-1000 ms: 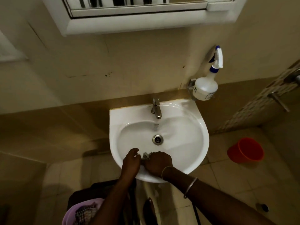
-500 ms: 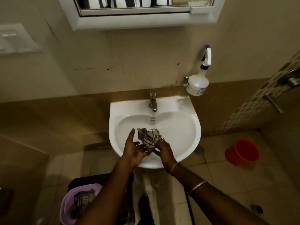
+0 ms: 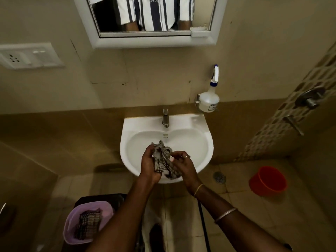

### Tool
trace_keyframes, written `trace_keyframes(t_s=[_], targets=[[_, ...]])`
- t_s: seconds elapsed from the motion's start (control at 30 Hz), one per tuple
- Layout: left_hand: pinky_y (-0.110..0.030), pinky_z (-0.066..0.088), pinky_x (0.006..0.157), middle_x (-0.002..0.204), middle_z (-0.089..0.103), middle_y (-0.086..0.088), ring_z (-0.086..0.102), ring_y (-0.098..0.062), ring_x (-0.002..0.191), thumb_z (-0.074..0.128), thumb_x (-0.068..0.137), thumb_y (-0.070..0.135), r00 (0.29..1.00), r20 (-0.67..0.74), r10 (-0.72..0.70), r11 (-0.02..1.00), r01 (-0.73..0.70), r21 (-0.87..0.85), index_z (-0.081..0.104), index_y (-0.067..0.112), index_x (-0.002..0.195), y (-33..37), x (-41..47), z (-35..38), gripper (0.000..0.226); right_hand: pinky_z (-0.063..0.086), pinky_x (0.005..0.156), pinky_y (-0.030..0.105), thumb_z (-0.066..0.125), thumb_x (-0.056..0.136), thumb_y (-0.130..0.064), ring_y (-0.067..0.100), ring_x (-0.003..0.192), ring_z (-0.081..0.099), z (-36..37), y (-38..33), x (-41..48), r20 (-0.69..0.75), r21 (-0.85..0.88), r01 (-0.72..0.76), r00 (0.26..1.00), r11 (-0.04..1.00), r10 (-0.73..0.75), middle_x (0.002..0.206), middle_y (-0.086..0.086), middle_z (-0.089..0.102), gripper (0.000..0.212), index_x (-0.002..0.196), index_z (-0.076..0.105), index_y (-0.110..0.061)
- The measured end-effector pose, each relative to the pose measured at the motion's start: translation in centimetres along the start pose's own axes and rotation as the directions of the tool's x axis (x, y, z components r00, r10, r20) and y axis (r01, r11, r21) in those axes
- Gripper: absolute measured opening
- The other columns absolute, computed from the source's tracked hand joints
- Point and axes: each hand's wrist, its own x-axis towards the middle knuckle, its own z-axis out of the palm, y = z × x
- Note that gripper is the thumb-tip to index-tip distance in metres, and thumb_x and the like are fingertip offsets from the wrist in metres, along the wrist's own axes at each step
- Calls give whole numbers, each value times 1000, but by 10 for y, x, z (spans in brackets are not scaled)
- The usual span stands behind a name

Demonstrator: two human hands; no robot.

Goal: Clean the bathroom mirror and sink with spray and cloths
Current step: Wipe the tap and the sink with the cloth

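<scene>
A crumpled checked cloth [image 3: 163, 160] hangs over the front half of the white wall sink [image 3: 198, 142], held between both hands. My left hand [image 3: 148, 164] grips its left side and my right hand [image 3: 184, 163] pinches its right side with fingertips. The cloth covers most of the drain. A metal tap [image 3: 165, 118] stands at the sink's back. A white spray bottle [image 3: 209, 99] with a blue nozzle sits in a wall holder right of the tap. The white-framed mirror [image 3: 151, 19] hangs above, reflecting a striped shirt.
A lilac tub [image 3: 72, 226] holding another checked cloth [image 3: 88, 225] sits on a dark stool at lower left. An orange bucket [image 3: 267, 180] stands on the tiled floor at right, near a floor drain [image 3: 219, 177]. Shower valves [image 3: 309, 100] are on the right wall; a switch plate [image 3: 29, 56] is at left.
Both hands lifted the cloth from the sink's front rim up over the basin and spread it out between them. The camera tilted up, showing more of the mirror.
</scene>
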Motion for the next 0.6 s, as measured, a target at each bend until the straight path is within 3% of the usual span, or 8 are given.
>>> trace_keyframes(t_s=[0.07, 0.13, 0.23, 0.3, 0.37, 0.5, 0.6], targets=[[-52, 44, 111, 125, 63, -29, 61, -40, 115, 46, 101, 55, 999, -48, 17, 999, -15, 47, 63, -4, 127, -9, -9, 8, 67, 58, 95, 33, 85, 77, -50, 10, 113, 68, 2, -1, -3, 24, -133, -10, 1000, 991, 13, 121, -5, 71, 58, 123, 63, -22], [-44, 60, 90, 110, 71, -25, 71, -35, 101, 42, 105, 47, 997, -75, 35, 998, -31, 49, 62, -7, 124, -18, -18, 18, 60, 56, 99, 36, 84, 65, -69, 6, 110, 69, 4, -2, -7, -13, -238, -15, 1000, 971, 13, 117, -11, 74, 69, 121, 65, -34], [-34, 63, 62, 86, 76, -19, 76, -28, 75, 43, 106, 26, 995, -90, 35, 999, -33, 25, 67, -4, 108, -28, -28, 33, 39, 57, 95, 34, 83, 77, -54, 4, 101, 70, 1, -12, -13, -75, -277, 50, 994, 960, -73, 106, -11, 76, 47, 116, 69, -31], [-36, 62, 67, 92, 74, -20, 75, -29, 78, 52, 101, 24, 995, -94, 45, 998, -41, 38, 68, -2, 104, -27, -36, 38, 31, 56, 95, 38, 74, 90, -39, 7, 101, 70, -5, -18, -14, -63, -342, 106, 989, 934, -136, 105, -9, 76, 28, 116, 70, -29], [-41, 58, 80, 106, 68, -20, 69, -31, 92, 63, 96, 31, 987, -140, 75, 997, -72, 22, 62, 0, 111, -25, -39, 34, 34, 56, 98, 42, 68, 95, -30, 8, 105, 70, -14, -22, -18, -1, -321, 152, 987, 935, -161, 108, -7, 77, 23, 118, 70, -27], [-48, 55, 98, 127, 62, -26, 65, -39, 115, 73, 86, 50, 987, -153, 55, 996, -43, 79, 54, -2, 130, -23, -44, 22, 71, 55, 101, 43, 66, 98, -22, 12, 108, 71, -30, -31, -27, 95, -327, 194, 981, 925, -172, 106, -7, 77, 21, 107, 73, -39], [-47, 53, 101, 122, 66, -24, 66, -37, 110, 73, 85, 49, 994, -99, 46, 989, -31, 148, 61, -6, 125, -23, -51, 18, 68, 54, 103, 46, 60, 101, -27, 18, 113, 70, -40, -36, -31, 164, -302, 205, 973, 931, -161, 113, 0, 77, 22, 117, 74, -23]])
